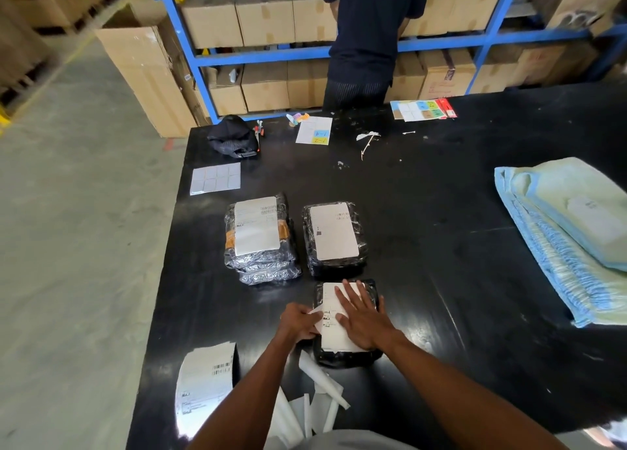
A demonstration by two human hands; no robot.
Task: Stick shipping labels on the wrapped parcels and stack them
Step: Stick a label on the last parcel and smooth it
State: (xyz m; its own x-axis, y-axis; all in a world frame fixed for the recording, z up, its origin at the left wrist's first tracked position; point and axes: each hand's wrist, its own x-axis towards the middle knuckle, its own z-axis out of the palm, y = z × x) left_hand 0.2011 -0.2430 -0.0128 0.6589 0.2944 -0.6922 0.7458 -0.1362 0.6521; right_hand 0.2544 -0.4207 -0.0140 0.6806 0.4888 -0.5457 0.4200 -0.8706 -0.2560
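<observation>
A black wrapped parcel [346,356] lies near the table's front edge with a white shipping label [334,337] on its top. My right hand [363,313] lies flat on the label, fingers spread. My left hand [300,320] pinches the label's left edge with curled fingers. Behind it sit a labelled black parcel [334,235] and, to its left, a stack of labelled parcels [259,239]. A curled strip of blank labels [205,385] lies at the front left.
Peeled backing strips [322,385] lie near my arms. A label sheet [215,178], a black cap [232,137] and coloured sticker sheets [422,109] are farther back. Folded blue fabric [570,239] lies at the right. A person [368,35] stands at blue shelving with cartons.
</observation>
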